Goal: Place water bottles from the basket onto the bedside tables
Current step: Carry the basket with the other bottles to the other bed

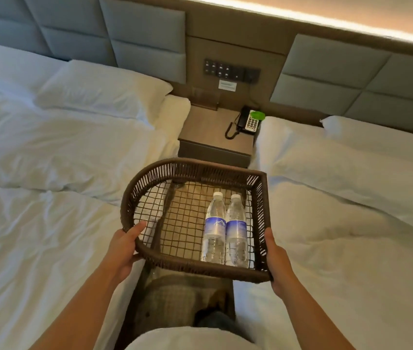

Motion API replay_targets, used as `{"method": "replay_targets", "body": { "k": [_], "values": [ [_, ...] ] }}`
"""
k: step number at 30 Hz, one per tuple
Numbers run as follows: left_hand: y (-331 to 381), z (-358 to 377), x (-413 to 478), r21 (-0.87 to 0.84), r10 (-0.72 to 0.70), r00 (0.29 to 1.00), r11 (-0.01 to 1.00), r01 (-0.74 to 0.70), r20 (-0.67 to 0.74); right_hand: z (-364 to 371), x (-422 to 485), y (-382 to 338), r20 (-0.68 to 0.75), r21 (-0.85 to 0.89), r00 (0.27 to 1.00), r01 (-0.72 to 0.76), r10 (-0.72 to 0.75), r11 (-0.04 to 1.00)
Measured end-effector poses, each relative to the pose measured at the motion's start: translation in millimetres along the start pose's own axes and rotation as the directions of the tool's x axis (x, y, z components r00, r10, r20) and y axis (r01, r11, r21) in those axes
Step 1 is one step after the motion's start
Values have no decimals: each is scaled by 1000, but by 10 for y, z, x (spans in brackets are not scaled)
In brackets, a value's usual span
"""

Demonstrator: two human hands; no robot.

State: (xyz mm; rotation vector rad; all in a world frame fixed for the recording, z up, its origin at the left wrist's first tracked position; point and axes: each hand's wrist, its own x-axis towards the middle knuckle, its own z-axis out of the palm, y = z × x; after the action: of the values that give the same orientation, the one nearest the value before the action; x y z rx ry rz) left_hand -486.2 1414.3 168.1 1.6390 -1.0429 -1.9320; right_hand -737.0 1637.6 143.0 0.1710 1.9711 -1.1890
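One woven basket (195, 170) gripped at its sides by left hand (124, 251) and right hand (277, 263), two water bottles (214, 228) (237, 232) lying inside touching, one table (208, 132) ahead carrying one telephone (249, 121), two beds flanking.

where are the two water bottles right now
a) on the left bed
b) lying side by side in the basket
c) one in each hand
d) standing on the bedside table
b: both bottles lie side by side on the mesh floor of the basket, which the left hand and right hand hold by its rim.

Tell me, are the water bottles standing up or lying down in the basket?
Lying down. Both water bottles lie side by side on the basket floor, caps pointing away toward the bedside table.
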Motion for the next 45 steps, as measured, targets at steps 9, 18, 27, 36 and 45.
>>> {"method": "replay_targets", "body": {
  "k": [9,18,27,36,45],
  "values": [
    [791,567,805,-206,57,974,973,-103,-219,515,1225,-1885,190,-197,980,98,-60,975],
    [1428,434,2097,-358,12,925,920,-158,-380,1959,2575,-3058,318,-386,946,187,-60,903],
    [2052,86,3334,-460,-69,852,863,-210,-519,3689,3244,-4119,450,-526,893,271,-7,806],
    [1803,-505,4109,-585,-204,733,749,-310,-649,5386,3890,-4219,657,-581,752,459,54,672],
    [1233,-814,4716,-621,-318,584,647,-442,-747,6816,4194,-3852,787,-586,592,626,175,515]
  ]
}}
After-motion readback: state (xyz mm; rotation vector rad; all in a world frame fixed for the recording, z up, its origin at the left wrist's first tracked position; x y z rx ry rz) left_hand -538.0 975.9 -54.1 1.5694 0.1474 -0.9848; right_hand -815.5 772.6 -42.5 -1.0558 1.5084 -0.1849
